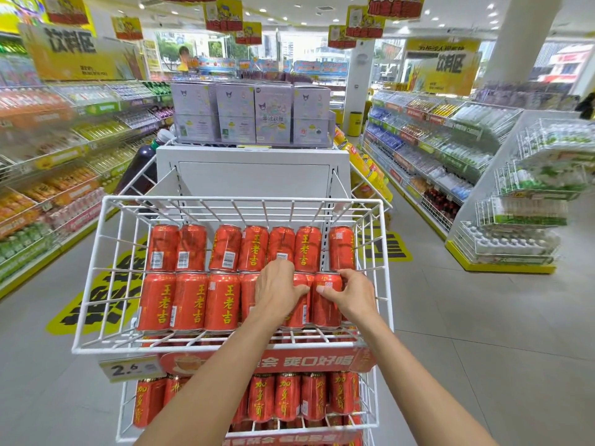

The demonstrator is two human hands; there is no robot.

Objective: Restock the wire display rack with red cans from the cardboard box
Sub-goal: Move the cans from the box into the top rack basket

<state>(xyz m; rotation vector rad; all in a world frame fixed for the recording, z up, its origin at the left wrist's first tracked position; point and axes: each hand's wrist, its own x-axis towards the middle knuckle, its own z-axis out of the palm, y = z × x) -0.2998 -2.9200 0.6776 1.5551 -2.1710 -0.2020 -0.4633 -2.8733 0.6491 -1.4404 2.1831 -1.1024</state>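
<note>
The rack (106,347) fills mid-frame, and its top basket holds two rows of cans (190,300). No box is in view. Just right of centre, the left hand (278,292) and right hand (355,296) each curl round one of the front-row cans. Squeezed into that tight right end, a can could tip or jam against the wire.

The wire basket (241,198) stands open above, its floor packed with red cans (190,300)

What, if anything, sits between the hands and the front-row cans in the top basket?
Nothing visible. The left hand rests on the front-row cans; the right hand grips the can near the row's right end.
</note>
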